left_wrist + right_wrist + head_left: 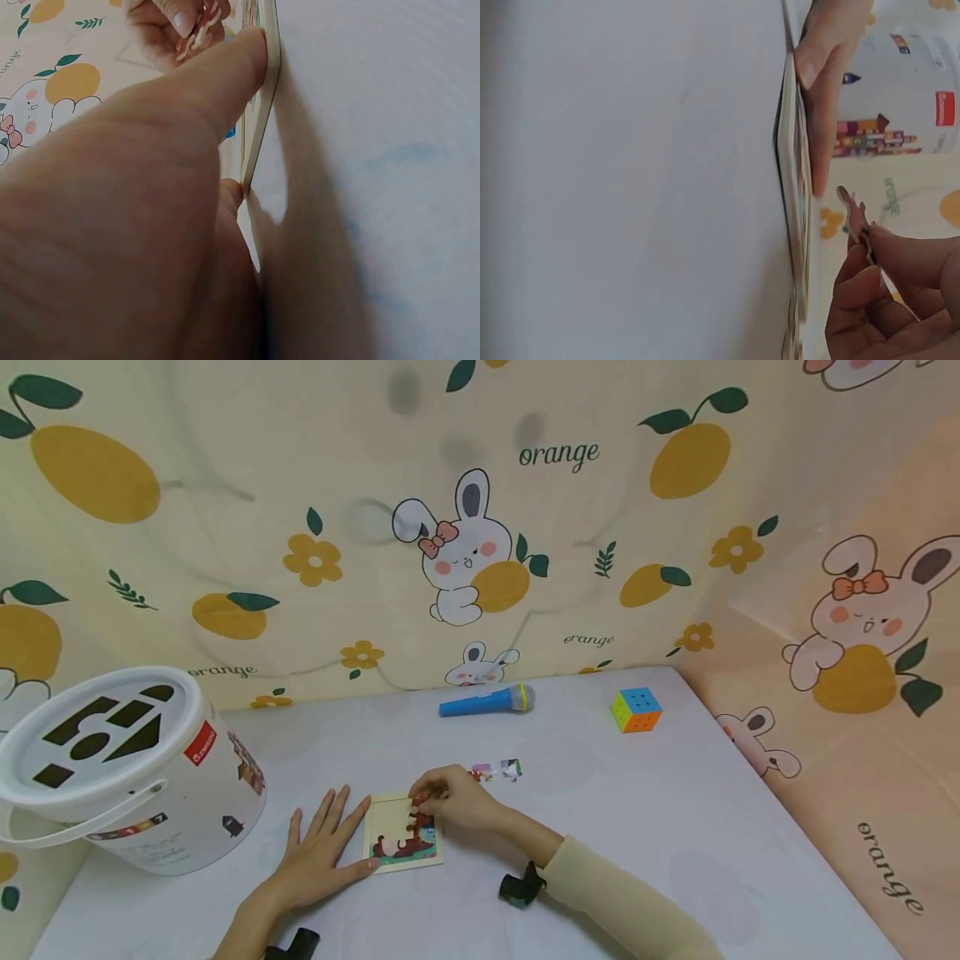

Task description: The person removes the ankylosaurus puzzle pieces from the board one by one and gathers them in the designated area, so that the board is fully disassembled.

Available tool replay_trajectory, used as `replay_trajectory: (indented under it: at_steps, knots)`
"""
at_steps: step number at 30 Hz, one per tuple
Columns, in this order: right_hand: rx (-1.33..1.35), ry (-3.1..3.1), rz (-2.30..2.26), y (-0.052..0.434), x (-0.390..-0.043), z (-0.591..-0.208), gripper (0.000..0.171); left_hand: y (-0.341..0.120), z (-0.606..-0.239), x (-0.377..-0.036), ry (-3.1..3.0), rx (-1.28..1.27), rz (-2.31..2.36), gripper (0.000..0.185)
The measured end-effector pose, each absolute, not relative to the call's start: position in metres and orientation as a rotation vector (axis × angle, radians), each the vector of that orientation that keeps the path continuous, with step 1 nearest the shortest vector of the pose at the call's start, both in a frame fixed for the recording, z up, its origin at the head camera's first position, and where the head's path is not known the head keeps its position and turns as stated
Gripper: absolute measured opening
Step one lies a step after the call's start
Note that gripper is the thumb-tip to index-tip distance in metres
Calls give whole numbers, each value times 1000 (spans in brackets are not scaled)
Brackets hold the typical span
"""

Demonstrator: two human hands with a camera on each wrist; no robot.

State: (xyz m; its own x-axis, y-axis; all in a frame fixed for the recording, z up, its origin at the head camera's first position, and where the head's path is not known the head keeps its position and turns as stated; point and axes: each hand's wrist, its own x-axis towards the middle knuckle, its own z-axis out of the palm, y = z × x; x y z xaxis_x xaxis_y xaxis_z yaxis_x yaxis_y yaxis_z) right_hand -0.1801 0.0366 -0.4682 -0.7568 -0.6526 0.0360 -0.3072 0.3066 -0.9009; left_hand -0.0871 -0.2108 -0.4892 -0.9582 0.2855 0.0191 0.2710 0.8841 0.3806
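Left hand [318,852]: fingers spread, thumb on near left corner of board [388,818]. Right hand [463,800]: pinches puzzle piece [856,216] over far right corner; best levelled before lowering.

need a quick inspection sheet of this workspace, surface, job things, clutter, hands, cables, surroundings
Surface: white tabletop, faint bluish marks in the left wrist view
Job's things: puzzle board partly filled; reddish puzzle piece in hand; loose pieces beyond the board
Clutter: blue microphone and colour cube towards the back; white bucket at left, lid on
Hands: left hand spread, thumb on the board's near-left corner; right hand pinches the puzzle piece
Cables: nothing seen
Surroundings: cream backdrop printed with rabbits, oranges and flowers
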Motion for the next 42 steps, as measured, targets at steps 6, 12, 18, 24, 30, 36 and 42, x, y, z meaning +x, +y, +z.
replay_trajectory:
  at_steps: [6,12,18,24,30,36,42]
  knots:
    - [-810,2320,-1402,65,-183,-460,19,-210,-488,-87,3014,449,597,88]
    - [-721,2360,-1427,93,-189,-460,19,-211,-489,-87,3017,450,599,87]
    - [-713,2377,-1408,113,-194,-462,22,-212,-491,-87,3019,445,598,88]
    - [-743,2387,-1318,123,-197,-467,24,-212,-492,-87,3018,447,606,87]
    - [-784,2412,-1219,127,-196,-466,24,-211,-492,-87,3025,448,604,87]
    - [-799,2382,-1221,130,-194,-466,18,-211,-492,-87,3022,442,606,87]
    - [-812,2341,-1260,131,-193,-467,13,-212,-494,-88,3025,445,592,88]
